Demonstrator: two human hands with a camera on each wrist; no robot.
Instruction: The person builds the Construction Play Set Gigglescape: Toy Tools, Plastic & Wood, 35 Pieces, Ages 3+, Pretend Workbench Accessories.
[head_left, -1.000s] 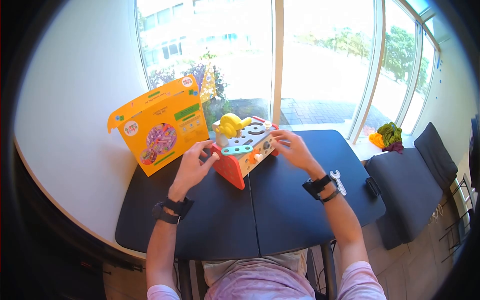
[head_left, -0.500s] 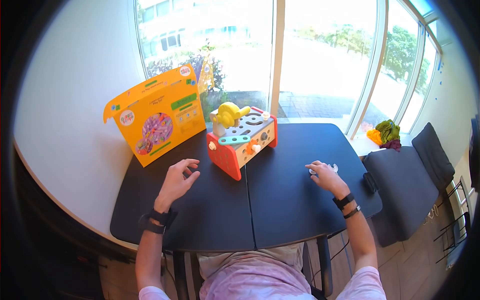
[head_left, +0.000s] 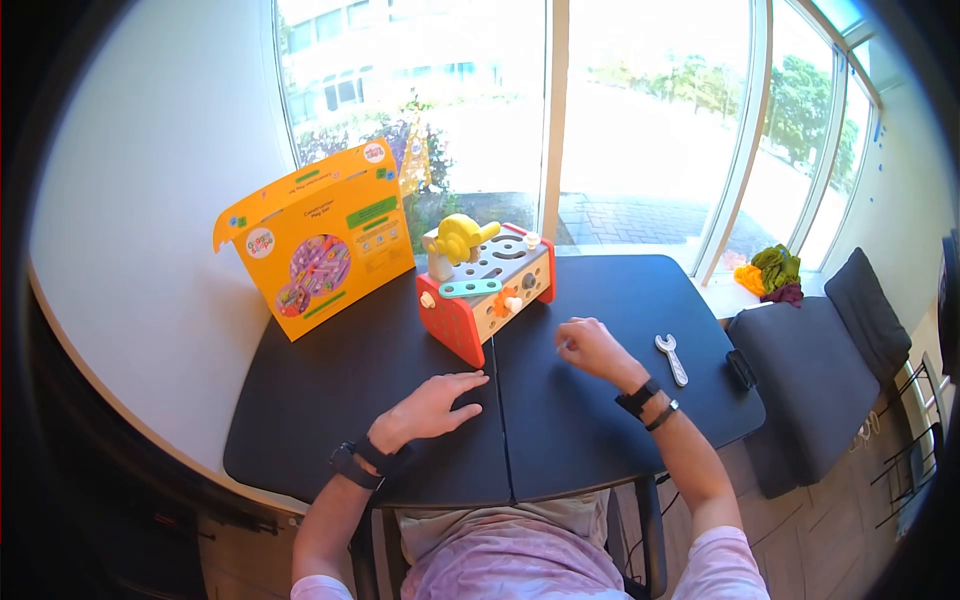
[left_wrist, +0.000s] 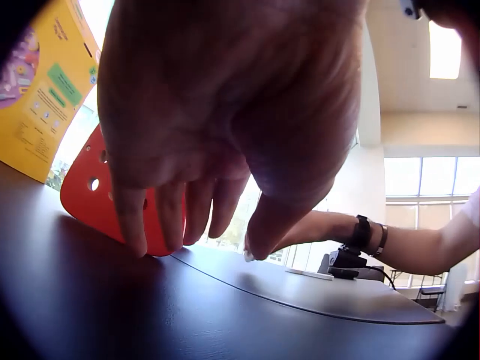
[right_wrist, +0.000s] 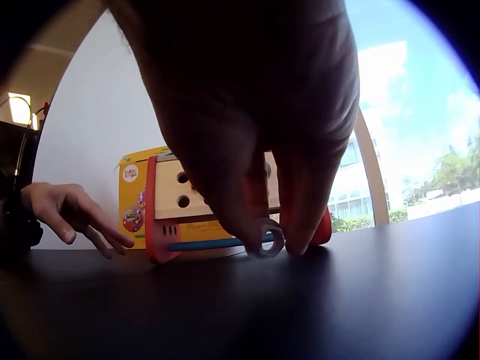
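My right hand (head_left: 598,352) is low over the black table, right of its centre seam. Between thumb and fingers it pinches a pale toy nut (right_wrist: 271,238), whose hole faces the camera in the right wrist view. The left hand (head_left: 430,408) hovers close over the table with fingers extended and holds nothing. Beyond both hands stands a toy workbench (head_left: 497,318) with red end panels. On it are a yellow piece (head_left: 462,238) on top, a teal strip (head_left: 470,288) and an orange gear-shaped piece (head_left: 503,300) with a white bolt head (head_left: 514,305).
A white toy wrench (head_left: 672,360) lies toward the table's right side, near a small black object (head_left: 742,370) at the edge. The yellow box (head_left: 320,245) stands at the back left by the wall. Behind the black table (head_left: 590,450) are tall windows.
Both hands have left the workbench. The right went right toward the wrench, then came back left with the nut in its fingers. The left drew back, then moved right toward the seam.
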